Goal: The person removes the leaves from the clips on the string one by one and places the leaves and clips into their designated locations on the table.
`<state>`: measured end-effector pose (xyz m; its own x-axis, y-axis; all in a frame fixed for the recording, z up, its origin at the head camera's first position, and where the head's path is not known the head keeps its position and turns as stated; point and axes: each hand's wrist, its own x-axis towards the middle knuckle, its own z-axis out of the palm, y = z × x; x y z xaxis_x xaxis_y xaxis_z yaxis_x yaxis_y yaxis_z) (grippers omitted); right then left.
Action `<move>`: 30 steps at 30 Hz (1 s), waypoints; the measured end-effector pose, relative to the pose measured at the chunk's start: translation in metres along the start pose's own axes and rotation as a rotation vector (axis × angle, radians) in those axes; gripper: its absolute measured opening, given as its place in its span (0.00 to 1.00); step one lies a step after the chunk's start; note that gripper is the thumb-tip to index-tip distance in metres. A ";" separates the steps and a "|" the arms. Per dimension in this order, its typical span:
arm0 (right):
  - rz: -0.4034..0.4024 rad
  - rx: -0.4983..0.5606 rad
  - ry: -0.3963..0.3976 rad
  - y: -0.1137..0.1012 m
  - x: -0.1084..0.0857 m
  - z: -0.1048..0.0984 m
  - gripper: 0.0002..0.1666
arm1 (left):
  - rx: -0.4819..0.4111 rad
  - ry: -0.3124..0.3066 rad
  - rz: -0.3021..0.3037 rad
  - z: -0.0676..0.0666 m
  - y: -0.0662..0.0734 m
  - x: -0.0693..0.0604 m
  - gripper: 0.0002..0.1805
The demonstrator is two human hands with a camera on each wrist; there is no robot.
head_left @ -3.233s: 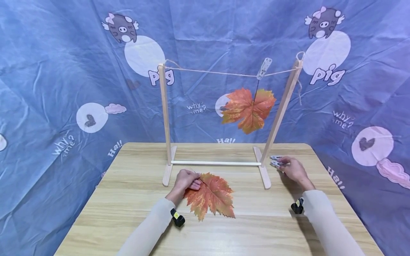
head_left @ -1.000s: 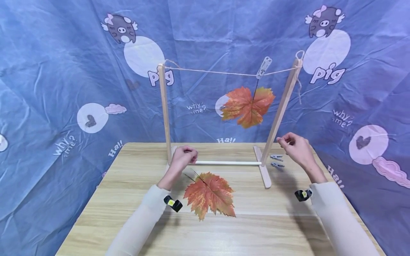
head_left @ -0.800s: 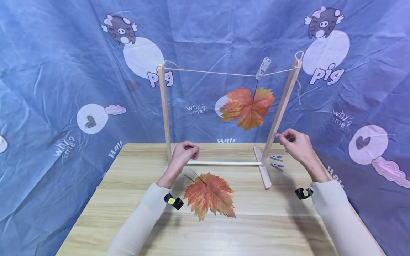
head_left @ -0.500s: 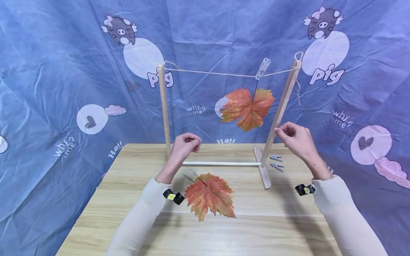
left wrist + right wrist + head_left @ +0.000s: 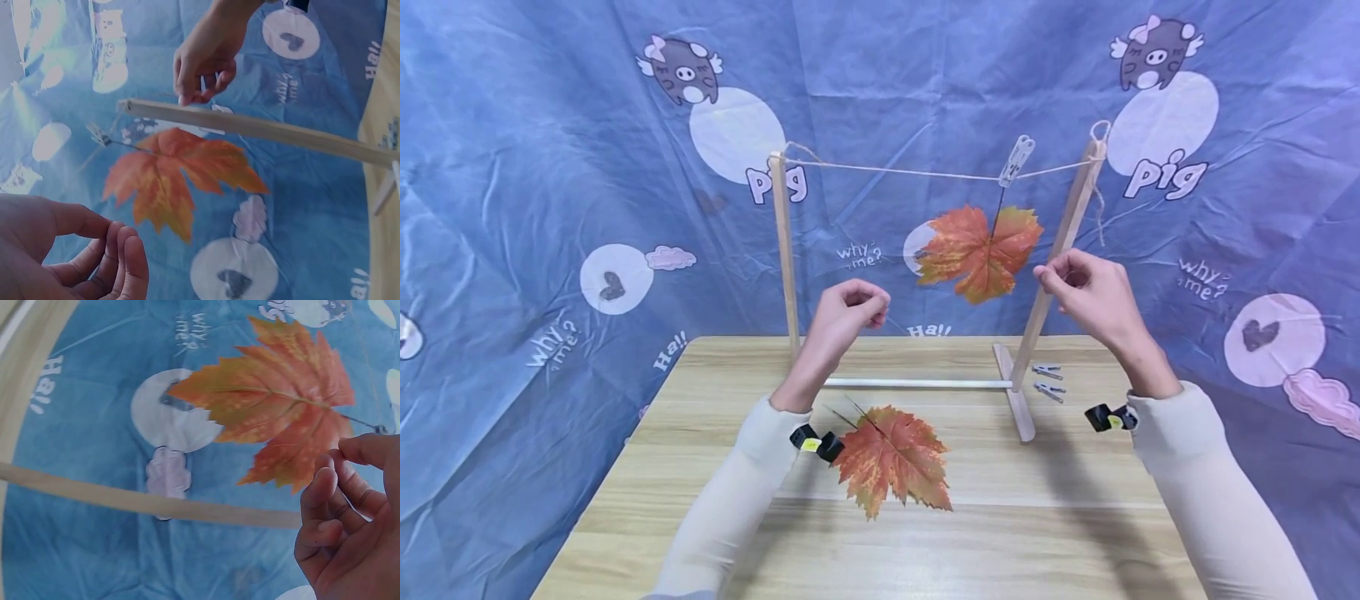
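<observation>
My left hand (image 5: 846,310) is raised in front of the wooden rack's left post (image 5: 786,258), fingers loosely curved, with nothing seen in it. Near the right post (image 5: 1060,242), my right hand (image 5: 1093,292) is lifted in a similar pose, and no object shows between thumb and fingers (image 5: 328,478). Between the hands and behind them, an orange artificial maple leaf (image 5: 981,254) hangs by its stem from a pale clothespin (image 5: 1017,161) on the string (image 5: 895,171). On the table below lies a red-orange leaf (image 5: 895,458) with two dark stems showing, so leaves may be stacked there.
Two clothespins (image 5: 1048,392) lie on the wooden table (image 5: 1000,542) beside the rack's right foot (image 5: 1017,417). A white crossbar (image 5: 917,383) joins the rack's feet. Blue patterned cloth (image 5: 880,75) stands behind and at both sides.
My left hand has let go of the leaf on the table, and my right hand has left the clothespins there. Both hands have since risen toward the hanging leaf.
</observation>
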<state>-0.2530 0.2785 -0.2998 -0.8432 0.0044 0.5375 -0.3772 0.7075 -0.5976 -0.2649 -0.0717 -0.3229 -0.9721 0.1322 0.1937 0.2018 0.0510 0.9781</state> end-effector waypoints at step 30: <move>-0.102 0.086 0.030 -0.068 0.055 -0.033 0.12 | 0.040 0.008 0.258 0.079 0.067 0.042 0.04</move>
<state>-0.2610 0.2536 -0.2102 -0.7877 -0.0423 0.6146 -0.4927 0.6422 -0.5872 -0.2824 0.0158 -0.2558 -0.8887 0.1381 0.4372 0.4477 0.0560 0.8924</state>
